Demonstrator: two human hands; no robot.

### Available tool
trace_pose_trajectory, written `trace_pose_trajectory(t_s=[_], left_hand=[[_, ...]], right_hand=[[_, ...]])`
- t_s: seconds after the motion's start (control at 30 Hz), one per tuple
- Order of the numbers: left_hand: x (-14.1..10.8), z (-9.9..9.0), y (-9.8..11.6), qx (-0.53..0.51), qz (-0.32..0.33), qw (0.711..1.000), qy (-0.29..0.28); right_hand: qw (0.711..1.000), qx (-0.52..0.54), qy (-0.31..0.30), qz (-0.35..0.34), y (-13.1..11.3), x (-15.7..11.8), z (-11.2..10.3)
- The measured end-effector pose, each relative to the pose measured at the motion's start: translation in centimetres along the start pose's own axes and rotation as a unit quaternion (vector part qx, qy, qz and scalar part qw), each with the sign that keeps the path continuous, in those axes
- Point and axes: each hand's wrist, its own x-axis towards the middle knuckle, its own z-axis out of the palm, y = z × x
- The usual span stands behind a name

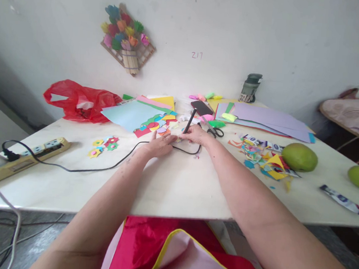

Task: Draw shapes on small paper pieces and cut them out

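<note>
My right hand (196, 135) is closed around a black pen-like stick (190, 120) that stands nearly upright. Just left of it, my left hand (162, 144) rests low on the white table (174, 185), its fingers partly spread and reaching toward the right fingertips. Whatever lies between the fingertips is too small to make out. Colored paper cutouts (151, 125) lie beyond my left hand. Black-handled scissors (215, 132) are beside my right hand. A black cable (100, 170) passes by both hands. Small paper flowers (111, 144) sit to the left.
Left are a red plastic bag (75, 99) and a power strip (20, 165). Colored sheets (270, 118), a phone (202, 108) and a bottle (250, 88) stand or lie at the back. Right are paper scraps (260, 157), green fruit (300, 157) and a tube (342, 199).
</note>
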Motion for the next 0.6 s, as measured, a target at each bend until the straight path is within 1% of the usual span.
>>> trace_pose_trajectory(t_s=[0.47, 0.53, 0.6], left_hand=[[-0.17, -0.19, 0.18, 0.019, -0.003, 1.000, -0.008], [-0.26, -0.32, 0.32, 0.021, -0.007, 1.000, -0.015], [-0.34, -0.45, 0.47, 0.014, -0.015, 1.000, -0.023]], right_hand=[[1.000, 0.012, 0.000, 0.002, -0.15, -0.15, -0.11], [1.000, 0.018, 0.000, -0.004, -0.16, -0.15, -0.16], [0.999, 0.019, 0.017, -0.023, -0.24, -0.14, -0.20]])
